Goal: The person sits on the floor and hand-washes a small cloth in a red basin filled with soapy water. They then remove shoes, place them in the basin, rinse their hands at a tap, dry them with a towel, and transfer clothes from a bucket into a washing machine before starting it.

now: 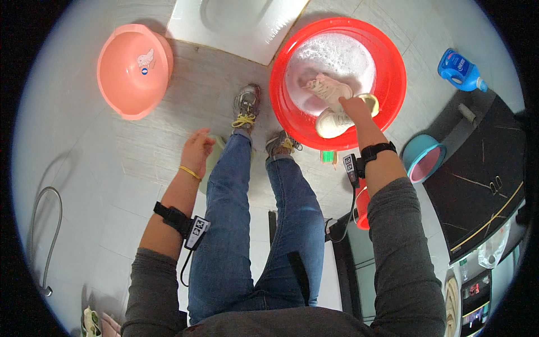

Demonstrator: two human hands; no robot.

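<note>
A large red plastic basin (389, 76) holds sudsy water (332, 50) on the tiled floor. My right hand (357, 109) reaches over its near right side and grips a white sneaker, whose laced part (326, 88) lies at the suds. Beneath and beside it is a second white shoe (330, 124), its toe towards the basin's near wall. How much of either shoe the hand holds is partly hidden by the fingers. My left hand (198, 149) hangs beside the left knee, fingers loosely bent, with nothing in it.
A pink basin (130, 76) stands at the upper left, a white squat toilet pan (229, 25) at the top. A blue detergent bottle (459, 69) and a teal basin (425, 158) are at the right. Near the red basin's close edge lies a green and white item (328, 157).
</note>
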